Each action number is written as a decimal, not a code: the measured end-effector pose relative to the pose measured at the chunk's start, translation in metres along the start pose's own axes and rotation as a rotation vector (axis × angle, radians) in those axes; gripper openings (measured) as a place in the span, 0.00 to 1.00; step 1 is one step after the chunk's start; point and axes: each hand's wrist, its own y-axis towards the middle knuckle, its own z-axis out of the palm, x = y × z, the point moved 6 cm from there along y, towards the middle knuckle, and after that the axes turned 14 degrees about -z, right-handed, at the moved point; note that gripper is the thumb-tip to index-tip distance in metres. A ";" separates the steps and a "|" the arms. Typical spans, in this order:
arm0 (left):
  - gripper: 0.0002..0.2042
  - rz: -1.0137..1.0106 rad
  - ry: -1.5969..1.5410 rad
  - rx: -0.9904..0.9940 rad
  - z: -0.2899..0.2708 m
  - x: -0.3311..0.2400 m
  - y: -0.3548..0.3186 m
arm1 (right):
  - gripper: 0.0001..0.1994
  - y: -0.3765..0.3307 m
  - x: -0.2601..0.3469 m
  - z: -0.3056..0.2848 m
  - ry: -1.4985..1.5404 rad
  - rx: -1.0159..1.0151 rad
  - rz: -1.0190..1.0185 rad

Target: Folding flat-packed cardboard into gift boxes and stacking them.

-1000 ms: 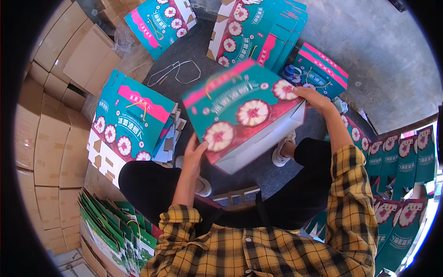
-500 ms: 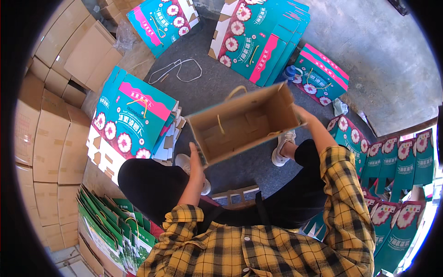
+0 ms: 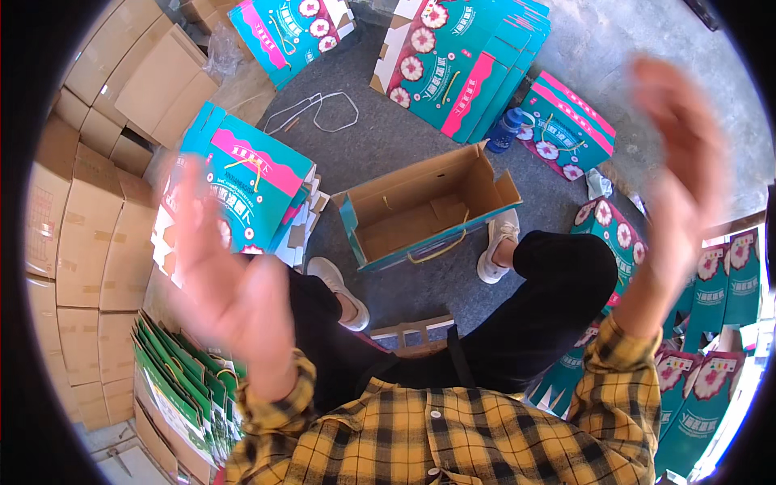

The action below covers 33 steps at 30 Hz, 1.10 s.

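An open-topped cardboard gift box (image 3: 428,212), teal outside and brown inside, rests on the dark floor between my feet. Yellow cord handles show at its near and far long sides. Both hands are raised off it and blurred by motion. My left hand (image 3: 230,275) is up at the left, nearest to the camera, fingers stretched and holding nothing; behind it lies a stack of flattened teal cartons (image 3: 250,174). My right hand (image 3: 683,153) is lifted high at the right, its fingers extended and smeared, with nothing in it.
More flat teal cartons (image 3: 465,61) are piled ahead. A closed teal box (image 3: 570,121) and a blue bottle (image 3: 507,129) stand beside them. White cord (image 3: 335,113) lies on the floor. Brown cartons (image 3: 89,218) are stacked left, green bags (image 3: 182,388) below them. Several upright teal boxes (image 3: 711,283) line the right.
Both hands have let go of the box and swung upward and apart, left and right. The box, held up in them before, now sits on the floor.
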 end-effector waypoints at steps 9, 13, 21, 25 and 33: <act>0.23 0.097 0.107 0.053 0.001 -0.021 0.016 | 0.17 -0.061 0.044 -0.155 0.094 -0.047 -0.112; 0.25 0.153 0.158 0.075 0.002 -0.037 0.020 | 0.17 -0.037 0.070 -0.100 0.161 -0.069 -0.087; 0.28 0.261 0.241 0.116 0.002 -0.061 0.031 | 0.17 0.000 0.097 -0.028 0.279 -0.098 -0.036; 0.30 0.317 0.290 0.144 0.003 -0.077 0.033 | 0.17 -0.012 0.083 -0.053 0.342 -0.123 -0.006; 0.34 0.423 0.389 0.190 0.001 -0.101 0.034 | 0.16 -0.049 0.093 -0.106 0.472 -0.162 0.051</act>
